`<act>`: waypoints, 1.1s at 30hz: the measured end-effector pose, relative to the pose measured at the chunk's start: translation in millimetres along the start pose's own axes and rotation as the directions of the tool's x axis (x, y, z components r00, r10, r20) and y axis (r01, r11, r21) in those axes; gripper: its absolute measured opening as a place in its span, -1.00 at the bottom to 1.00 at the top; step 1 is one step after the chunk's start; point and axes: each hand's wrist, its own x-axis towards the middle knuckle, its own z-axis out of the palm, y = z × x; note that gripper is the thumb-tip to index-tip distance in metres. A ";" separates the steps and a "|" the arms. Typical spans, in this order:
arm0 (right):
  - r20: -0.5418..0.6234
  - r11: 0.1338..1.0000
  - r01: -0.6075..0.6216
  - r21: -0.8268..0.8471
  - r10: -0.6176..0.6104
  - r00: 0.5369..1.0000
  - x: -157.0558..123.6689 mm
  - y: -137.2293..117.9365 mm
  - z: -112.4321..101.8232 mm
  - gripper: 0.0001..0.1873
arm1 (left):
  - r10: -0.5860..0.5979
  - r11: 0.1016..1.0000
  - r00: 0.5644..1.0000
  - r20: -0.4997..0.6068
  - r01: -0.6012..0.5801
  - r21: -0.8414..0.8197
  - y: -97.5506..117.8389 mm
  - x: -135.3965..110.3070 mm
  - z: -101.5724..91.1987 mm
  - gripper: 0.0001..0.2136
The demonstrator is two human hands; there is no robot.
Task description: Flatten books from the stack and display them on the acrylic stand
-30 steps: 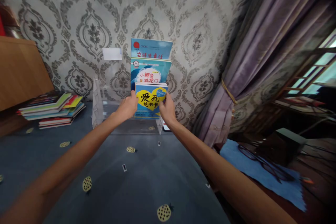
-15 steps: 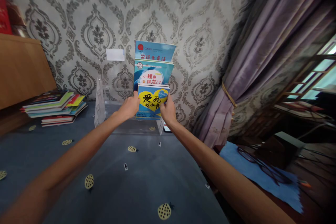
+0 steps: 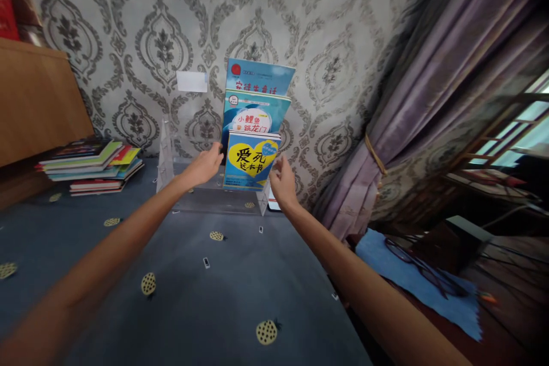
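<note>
A blue book with a yellow heart (image 3: 245, 177) stands upright in the front tier of a clear acrylic stand (image 3: 166, 151). Rising in steps behind it are a teal book (image 3: 274, 110) and a taller blue book (image 3: 261, 73). Just left of the front book is my left hand (image 3: 206, 164), fingers apart and holding nothing. On the other side my right hand (image 3: 283, 182) hovers by the book's right edge, its fingers loosely curled and parted, with nothing in them.
Several books lie in a pile (image 3: 92, 166) on the left of the dark blue tablecloth (image 3: 180, 314). A wooden cabinet (image 3: 38, 103) borders the pile. At right hang a purple curtain (image 3: 386, 103) and, lower down, a blue cloth (image 3: 429, 286) with glasses.
Both hands have let go of the front book and moved apart from its sides. The book remains standing in the stand. The view has shifted slightly.
</note>
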 end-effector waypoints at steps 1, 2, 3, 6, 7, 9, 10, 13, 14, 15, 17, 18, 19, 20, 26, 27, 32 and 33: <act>-0.018 0.998 -0.050 0.022 0.051 0.999 -7.3 2.6 -0.9 -0.31 | -0.002 1.000 1.000 -0.022 0.002 -0.020 -4.5 -2.9 -1.2 -0.67; -0.032 0.995 -0.093 0.046 0.095 0.995 -15.5 4.2 -2.0 -0.32 | -0.011 0.999 0.999 -0.042 0.009 -0.046 -8.5 -6.5 -2.1 -0.67; -0.040 0.990 -0.122 0.071 0.125 0.991 -24.4 4.6 -3.3 -0.34 | -0.023 0.997 0.998 -0.057 0.018 -0.077 -12.0 -10.8 -2.6 -0.66; -0.016 0.982 -0.138 0.131 0.141 0.990 -52.7 -0.5 -7.1 -0.46 | -0.040 0.991 0.996 -0.082 0.030 -0.130 -19.9 -27.3 -0.4 -0.68; 0.006 0.979 -0.147 0.143 0.148 0.989 -61.9 -3.8 -7.7 -0.51 | -0.036 0.991 0.996 -0.087 0.024 -0.128 -22.2 -33.9 1.7 -0.69; 0.080 0.973 -0.176 0.152 0.165 0.983 -79.1 -11.1 -6.7 -0.62 | -0.005 0.994 0.995 -0.102 -0.006 -0.106 -26.8 -47.8 7.8 -0.71; 0.127 0.969 -0.193 0.156 0.174 0.977 -86.8 -14.7 -4.7 -0.67 | 0.018 0.995 0.994 -0.111 -0.028 -0.091 -29.3 -54.7 11.6 -0.72; 0.247 0.958 -0.230 0.169 0.185 0.951 -105.9 -24.5 6.5 -0.71 | 0.098 0.994 0.989 -0.112 -0.103 -0.041 -37.7 -73.2 24.6 -0.73; 0.272 0.957 -0.236 0.171 0.184 0.945 -111.2 -27.3 11.1 -0.71 | 0.120 0.992 0.987 -0.109 -0.124 -0.027 -40.5 -78.5 29.4 -0.73; 0.292 0.956 -0.239 0.172 0.182 0.939 -115.9 -29.8 15.6 -0.71 | 0.142 0.989 0.984 -0.104 -0.145 -0.017 -43.2 -83.7 34.6 -0.73; 0.329 0.955 -0.242 0.173 0.175 0.928 -124.0 -34.1 22.8 -0.73 | 0.193 0.981 0.977 -0.085 -0.195 -0.010 -48.3 -94.1 46.3 -0.72; 0.347 0.955 -0.240 0.173 0.170 0.923 -127.4 -35.7 25.0 -0.75 | 0.220 0.975 0.973 -0.073 -0.221 -0.005 -50.7 -99.7 52.9 -0.71; 0.365 0.956 -0.237 0.173 0.161 0.917 -130.3 -37.0 26.3 -0.76 | 0.248 0.969 0.967 -0.058 -0.248 0.003 -53.1 -105.6 60.0 -0.71; 0.386 0.957 -0.233 0.174 0.151 0.910 -132.5 -37.8 26.6 -0.77 | 0.274 0.962 0.961 -0.044 -0.274 0.018 -55.3 -111.7 67.3 -0.70; 0.468 0.961 -0.233 0.148 0.139 0.872 -136.3 -36.2 22.6 -0.73 | 0.404 0.911 0.913 0.058 -0.407 0.070 -63.1 -138.1 99.6 -0.73; 0.472 0.963 -0.232 0.140 0.141 0.870 -136.2 -35.8 22.4 -0.73 | 0.412 0.907 0.908 0.069 -0.416 0.067 -63.3 -139.3 101.4 -0.74; 0.488 0.964 -0.227 0.140 0.133 0.863 -136.3 -35.6 22.6 -0.73 | 0.400 0.913 0.908 0.125 -0.407 0.038 -62.5 -138.1 101.5 -0.79; 0.490 0.965 -0.225 0.137 0.131 0.862 -136.6 -35.6 22.5 -0.73 | 0.389 0.917 0.911 0.135 -0.398 0.040 -62.1 -137.9 100.8 -0.80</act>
